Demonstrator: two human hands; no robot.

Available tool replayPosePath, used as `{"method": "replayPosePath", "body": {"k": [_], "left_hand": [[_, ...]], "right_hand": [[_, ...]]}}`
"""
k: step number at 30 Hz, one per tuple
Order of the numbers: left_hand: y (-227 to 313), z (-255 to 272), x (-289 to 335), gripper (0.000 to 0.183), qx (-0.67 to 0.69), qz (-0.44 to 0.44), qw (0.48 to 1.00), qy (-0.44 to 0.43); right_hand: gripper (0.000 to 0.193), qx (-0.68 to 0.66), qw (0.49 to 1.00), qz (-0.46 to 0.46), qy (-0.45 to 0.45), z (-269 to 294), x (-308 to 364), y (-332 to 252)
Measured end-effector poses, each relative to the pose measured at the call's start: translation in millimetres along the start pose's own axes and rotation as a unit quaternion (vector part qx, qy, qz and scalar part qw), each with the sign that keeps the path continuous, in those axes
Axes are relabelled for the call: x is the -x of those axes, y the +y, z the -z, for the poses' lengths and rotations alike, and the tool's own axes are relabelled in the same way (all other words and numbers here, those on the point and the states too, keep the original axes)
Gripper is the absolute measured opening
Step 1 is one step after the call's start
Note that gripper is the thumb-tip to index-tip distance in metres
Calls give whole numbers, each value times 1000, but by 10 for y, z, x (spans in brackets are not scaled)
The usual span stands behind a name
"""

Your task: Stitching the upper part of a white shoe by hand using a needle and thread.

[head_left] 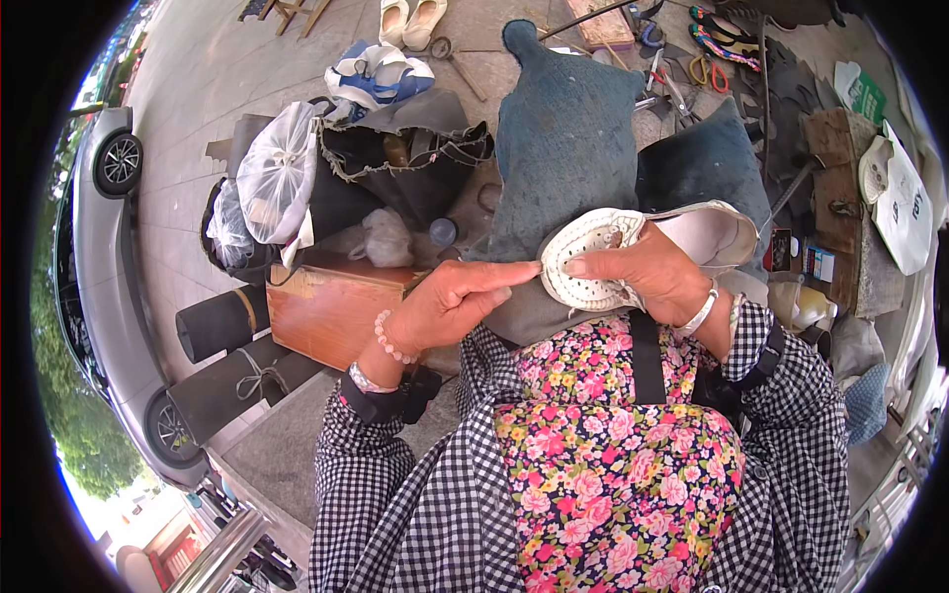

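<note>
A white shoe [559,280] with a perforated upper and a stitched toe edge is held over my lap, its toe to the left and its opening to the right. My right hand [664,275] grips it around the middle, the thumb lying on the perforated top. From the left comes my left hand [445,308], its index finger stretched out with the tip at the toe's edge. Its thumb lies just below that finger and the other fingers are partly hidden; no object shows in it. Under the shoe a worn blue-grey cloth [568,148] covers my knees.
At left stand a wooden box [326,314], dark rolls [222,324], a black open bag [415,188] and a plastic bag [277,173]. Scissors [677,97] and other tools lie ahead. Pale shoes [407,22] sit far off. A wooden box [840,212] stands at right, a parked car [124,287] far left.
</note>
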State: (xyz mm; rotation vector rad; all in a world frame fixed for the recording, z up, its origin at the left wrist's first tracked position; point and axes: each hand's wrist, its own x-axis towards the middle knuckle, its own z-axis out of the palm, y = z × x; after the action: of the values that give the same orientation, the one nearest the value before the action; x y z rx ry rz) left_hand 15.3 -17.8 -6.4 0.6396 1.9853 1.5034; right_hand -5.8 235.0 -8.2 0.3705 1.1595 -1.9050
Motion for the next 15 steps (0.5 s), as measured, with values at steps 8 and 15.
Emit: {"method": "replayPosePath", "body": {"k": [8,15], "left_hand": [[-37,58,-46,37,70,12,997,-27],[-94,13,-69,37,50,-35,998,-7]], "right_hand": [[28,14,1000,-2,13,-2,1,-6],[26,12,1000,10,24,-21,3,12]]}}
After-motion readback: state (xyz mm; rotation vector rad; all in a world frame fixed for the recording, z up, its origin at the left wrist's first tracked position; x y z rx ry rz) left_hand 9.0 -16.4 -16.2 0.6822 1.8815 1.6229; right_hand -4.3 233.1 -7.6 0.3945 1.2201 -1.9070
